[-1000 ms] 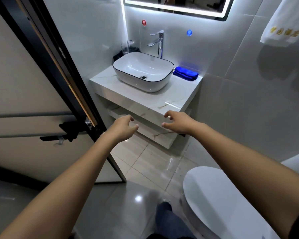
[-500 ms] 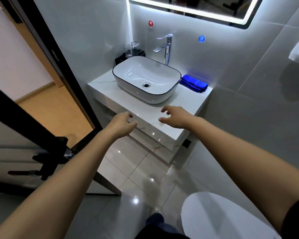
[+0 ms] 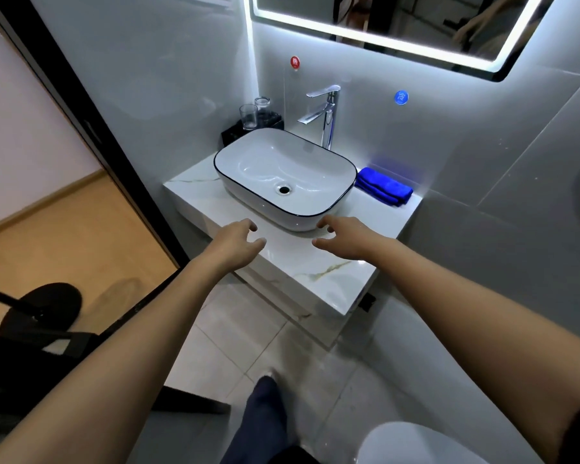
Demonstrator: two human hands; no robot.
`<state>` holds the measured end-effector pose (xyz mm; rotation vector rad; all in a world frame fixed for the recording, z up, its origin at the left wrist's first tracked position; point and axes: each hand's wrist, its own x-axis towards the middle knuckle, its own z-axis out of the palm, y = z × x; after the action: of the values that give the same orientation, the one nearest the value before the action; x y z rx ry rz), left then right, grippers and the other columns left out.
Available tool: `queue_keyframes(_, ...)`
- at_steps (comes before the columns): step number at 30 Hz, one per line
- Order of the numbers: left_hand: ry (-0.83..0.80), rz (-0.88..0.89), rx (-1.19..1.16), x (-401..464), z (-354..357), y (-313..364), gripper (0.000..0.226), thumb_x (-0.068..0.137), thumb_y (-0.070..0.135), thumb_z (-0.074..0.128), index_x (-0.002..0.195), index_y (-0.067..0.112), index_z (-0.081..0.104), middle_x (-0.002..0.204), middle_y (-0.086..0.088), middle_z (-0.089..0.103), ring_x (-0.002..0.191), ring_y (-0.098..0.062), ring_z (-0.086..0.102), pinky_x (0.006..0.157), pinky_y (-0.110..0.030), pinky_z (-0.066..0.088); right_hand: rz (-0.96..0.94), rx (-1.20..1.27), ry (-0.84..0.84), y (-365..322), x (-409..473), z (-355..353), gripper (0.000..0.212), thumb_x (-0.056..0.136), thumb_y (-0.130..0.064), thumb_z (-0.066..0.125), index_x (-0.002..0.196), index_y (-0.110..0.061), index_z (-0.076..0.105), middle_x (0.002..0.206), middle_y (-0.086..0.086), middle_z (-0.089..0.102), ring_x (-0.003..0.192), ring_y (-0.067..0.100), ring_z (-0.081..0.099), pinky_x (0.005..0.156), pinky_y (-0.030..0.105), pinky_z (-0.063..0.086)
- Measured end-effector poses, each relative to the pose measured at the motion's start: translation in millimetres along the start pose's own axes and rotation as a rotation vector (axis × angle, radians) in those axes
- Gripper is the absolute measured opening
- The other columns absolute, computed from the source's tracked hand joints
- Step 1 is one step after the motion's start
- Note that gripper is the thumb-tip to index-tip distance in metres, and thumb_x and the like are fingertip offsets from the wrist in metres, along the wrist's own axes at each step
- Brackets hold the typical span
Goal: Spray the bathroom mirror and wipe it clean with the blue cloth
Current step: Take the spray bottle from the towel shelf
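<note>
A folded blue cloth [image 3: 384, 186] lies on the marble counter [image 3: 332, 262], to the right of the white basin [image 3: 285, 177]. The lit-edged mirror [image 3: 399, 18] hangs on the wall above, cut off by the top of the view. My left hand [image 3: 236, 242] and my right hand [image 3: 344, 236] hover over the counter's front part, just before the basin. Both are empty, fingers apart and curled. No spray bottle is in view.
A chrome tap [image 3: 325, 115] stands behind the basin. Two glasses [image 3: 252, 113] on a black tray sit at its back left. A toilet lid [image 3: 412, 443] is at bottom right. The dark door frame [image 3: 81, 128] opens left onto a wooden floor.
The view has come closer to the counter and turned right. Both hands have advanced from below the counter's edge to above its top. The door has swung out of sight.
</note>
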<state>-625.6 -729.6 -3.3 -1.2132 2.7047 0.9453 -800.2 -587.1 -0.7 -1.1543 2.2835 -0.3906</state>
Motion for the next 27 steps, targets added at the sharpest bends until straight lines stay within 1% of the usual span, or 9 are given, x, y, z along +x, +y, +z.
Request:
queue_keyframes(3,-0.003,0.027,-0.009,30,-9,5,0.05,0.097,0.034,0.052,0.14,0.01,0.044,0.143,-0.01,0.046,0.126,-0.025,0.048,0.098,-0.035,0.041,0.013,0.008,0.018,-1,23,-13,0.047,0.094,-0.037,0.057,0.135,-0.017,0.048,0.131,0.01,0.053,0.108,0.022,0.052,0.085,0.029,0.041)
queue_keyframes(5,-0.011,0.045,-0.016,52,-16,10,0.051,0.097,0.035,0.052,0.14,0.011,0.043,0.143,-0.01,0.046,0.127,-0.025,0.048,0.093,-0.031,0.039,0.027,0.024,0.03,-3,41,-22,0.048,0.093,-0.038,0.057,0.135,-0.018,0.047,0.129,0.008,0.054,0.098,0.02,0.051,0.081,0.028,0.041)
queue_keyframes(6,-0.014,0.052,-0.014,64,-20,12,0.051,0.097,0.035,0.053,0.14,0.011,0.043,0.143,-0.01,0.046,0.126,-0.025,0.049,0.09,-0.03,0.039,0.031,0.025,0.039,-4,50,-28,0.048,0.093,-0.039,0.058,0.135,-0.018,0.047,0.128,0.008,0.055,0.097,0.02,0.051,0.081,0.028,0.041)
queue_keyframes(10,-0.024,0.093,0.011,114,-42,26,0.049,0.096,0.034,0.053,0.139,0.013,0.044,0.137,-0.009,0.05,0.115,-0.024,0.054,0.087,-0.03,0.042,0.064,0.038,0.088,-8,84,-52,0.049,0.092,-0.041,0.058,0.134,-0.019,0.047,0.13,0.008,0.056,0.108,0.023,0.056,0.085,0.029,0.042)
queue_keyframes(13,-0.019,0.138,0.054,150,-60,41,0.049,0.096,0.035,0.052,0.139,0.013,0.043,0.139,-0.009,0.048,0.12,-0.025,0.051,0.087,-0.031,0.042,0.087,0.061,0.129,-12,105,-76,0.049,0.093,-0.04,0.058,0.136,-0.019,0.046,0.133,0.009,0.053,0.11,0.024,0.055,0.087,0.028,0.041)
queue_keyframes(15,-0.013,0.173,0.09,174,-71,51,0.049,0.096,0.036,0.053,0.139,0.014,0.043,0.141,-0.009,0.047,0.123,-0.025,0.048,0.092,-0.034,0.043,0.093,0.067,0.176,-14,119,-91,0.048,0.094,-0.039,0.058,0.136,-0.018,0.047,0.133,0.008,0.053,0.11,0.023,0.053,0.087,0.027,0.039)
queue_keyframes(18,0.012,0.232,0.121,204,-87,66,0.049,0.096,0.034,0.054,0.138,0.012,0.045,0.141,-0.01,0.047,0.126,-0.026,0.046,0.099,-0.037,0.041,0.101,0.08,0.231,-16,139,-110,0.049,0.093,-0.038,0.059,0.136,-0.018,0.048,0.133,0.01,0.055,0.119,0.025,0.051,0.092,0.029,0.039)
queue_keyframes(23,0.033,0.314,0.121,242,-99,90,0.05,0.094,0.033,0.057,0.137,0.011,0.046,0.143,-0.011,0.045,0.132,-0.028,0.04,0.106,-0.038,0.037,0.127,0.132,0.283,-12,158,-132,0.05,0.093,-0.037,0.06,0.138,-0.018,0.047,0.137,0.01,0.051,0.126,0.026,0.047,0.101,0.032,0.037)
queue_keyframes(27,0.01,0.364,0.123,258,-103,111,0.05,0.094,0.032,0.057,0.137,0.01,0.047,0.142,-0.013,0.047,0.132,-0.029,0.042,0.107,-0.038,0.036,0.148,0.155,0.29,-1,165,-149,0.05,0.093,-0.038,0.059,0.138,-0.019,0.046,0.137,0.009,0.051,0.126,0.025,0.047,0.099,0.028,0.035)
